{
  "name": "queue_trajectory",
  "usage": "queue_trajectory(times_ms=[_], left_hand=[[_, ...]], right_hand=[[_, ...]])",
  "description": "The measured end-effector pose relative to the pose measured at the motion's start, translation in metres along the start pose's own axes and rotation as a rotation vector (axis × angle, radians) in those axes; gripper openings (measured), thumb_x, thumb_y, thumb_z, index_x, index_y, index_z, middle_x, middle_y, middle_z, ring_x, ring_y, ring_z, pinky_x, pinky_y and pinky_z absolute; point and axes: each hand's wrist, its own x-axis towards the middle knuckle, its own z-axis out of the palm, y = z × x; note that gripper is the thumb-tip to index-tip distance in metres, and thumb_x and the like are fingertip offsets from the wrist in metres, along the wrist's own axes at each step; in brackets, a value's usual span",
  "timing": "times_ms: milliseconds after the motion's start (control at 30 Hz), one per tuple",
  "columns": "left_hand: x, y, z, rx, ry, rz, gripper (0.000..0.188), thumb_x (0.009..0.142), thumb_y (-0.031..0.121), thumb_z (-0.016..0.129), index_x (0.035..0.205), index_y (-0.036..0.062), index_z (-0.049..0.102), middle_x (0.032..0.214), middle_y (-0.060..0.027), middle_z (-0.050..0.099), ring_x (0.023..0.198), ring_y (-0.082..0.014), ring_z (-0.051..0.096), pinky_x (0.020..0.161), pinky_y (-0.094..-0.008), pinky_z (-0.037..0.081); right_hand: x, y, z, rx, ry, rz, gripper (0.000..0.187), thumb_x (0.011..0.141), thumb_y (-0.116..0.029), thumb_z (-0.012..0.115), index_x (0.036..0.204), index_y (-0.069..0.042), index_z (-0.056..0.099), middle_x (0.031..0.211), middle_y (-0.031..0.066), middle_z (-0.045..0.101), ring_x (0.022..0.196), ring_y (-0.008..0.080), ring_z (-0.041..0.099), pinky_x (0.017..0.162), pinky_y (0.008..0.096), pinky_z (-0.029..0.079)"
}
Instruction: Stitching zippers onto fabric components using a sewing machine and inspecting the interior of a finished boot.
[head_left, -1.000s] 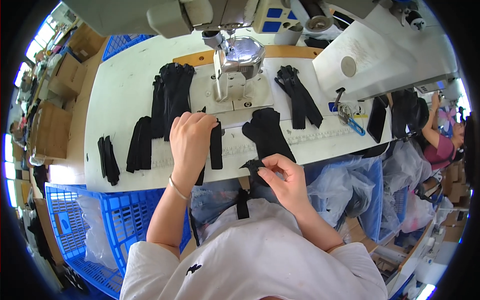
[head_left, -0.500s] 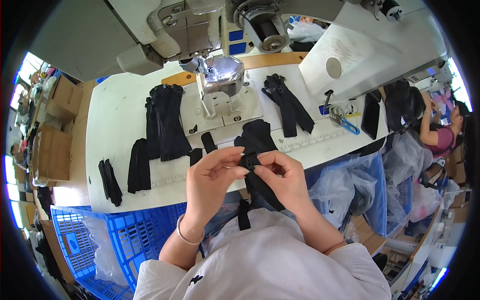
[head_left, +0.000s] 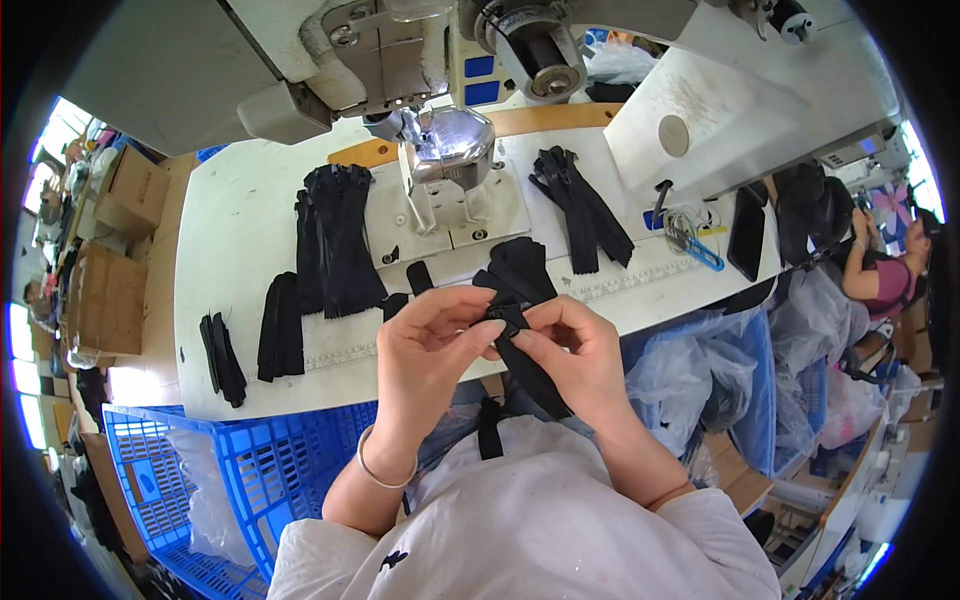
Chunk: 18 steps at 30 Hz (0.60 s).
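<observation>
Pinched between both my hands is the end of a black zipper (head_left: 532, 378), with its slider at the fingertips. My left hand (head_left: 425, 340), a bangle on its wrist, closes thumb and fingers on the zipper's end. On the other side my right hand (head_left: 582, 352) grips the same end, and the tape hangs down toward my lap. Just beyond the hands lies a pile of black zippers (head_left: 515, 265) at the table's near edge. A short black strip (head_left: 418, 277) shows beside my left fingers, partly covered by other black pieces and the hand.
A sewing machine (head_left: 450, 150) stands over the white table (head_left: 225, 260). Bundles of black zippers (head_left: 335, 240) lie left, another zipper bundle (head_left: 580, 215) right. Blue snips (head_left: 705, 255) and a phone (head_left: 746, 232) lie farther right. Blue crates (head_left: 270, 480) flank me; a co-worker (head_left: 885, 275) sits right.
My fingers have shifted slightly on the zipper's end, and both hands sit a little farther right in the picture. The whole scene has drifted slightly right. The zipper stays held.
</observation>
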Motion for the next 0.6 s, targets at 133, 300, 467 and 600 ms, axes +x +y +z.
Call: queue_trajectory(times_ms=[133, 300, 467, 600], left_hand=[[0.002, -0.005, -0.006, -0.23, -0.028, -0.1, 0.019, 0.083, -0.002, 0.066, 0.101, -0.0048, 0.062, 0.087, -0.0071, 0.066, 0.072, -0.0114, 0.062, 0.065, -0.0249, 0.054], [0.003, -0.004, -0.003, -0.2, 0.006, -0.014, 0.016, 0.084, 0.0, 0.066, 0.099, -0.0049, 0.063, 0.087, -0.0074, 0.067, 0.07, -0.0105, 0.061, 0.064, -0.0243, 0.052], [0.011, 0.011, -0.006, -0.163, 0.026, 0.044, 0.017, 0.084, 0.001, 0.066, 0.1, -0.0053, 0.064, 0.086, -0.0077, 0.067, 0.069, -0.0101, 0.061, 0.064, -0.0239, 0.052], [0.025, 0.023, -0.011, -0.145, 0.053, 0.11, 0.017, 0.085, 0.002, 0.066, 0.1, -0.0055, 0.064, 0.085, -0.0082, 0.067, 0.068, -0.0103, 0.061, 0.063, -0.024, 0.052]], right_hand=[[0.0, -0.006, 0.002, 0.026, 0.006, -0.061, 0.011, 0.083, -0.006, 0.068, 0.09, -0.002, 0.061, 0.074, -0.0008, 0.061, 0.063, 0.0023, 0.052, 0.058, 0.0179, 0.041], [0.002, -0.002, -0.001, -0.014, -0.045, -0.061, 0.012, 0.084, -0.009, 0.067, 0.092, 0.0, 0.064, 0.073, 0.001, 0.061, 0.062, 0.0044, 0.051, 0.056, 0.0206, 0.04], [0.015, -0.017, 0.008, -0.103, -0.029, -0.149, 0.013, 0.085, -0.012, 0.066, 0.084, 0.001, 0.065, 0.067, 0.0037, 0.06, 0.059, 0.0064, 0.051, 0.053, 0.0235, 0.04], [0.034, -0.027, 0.017, -0.094, -0.054, -0.195, 0.017, 0.087, -0.015, 0.065, 0.082, 0.001, 0.063, 0.063, 0.0033, 0.058, 0.058, 0.0055, 0.049, 0.051, 0.0234, 0.039]])
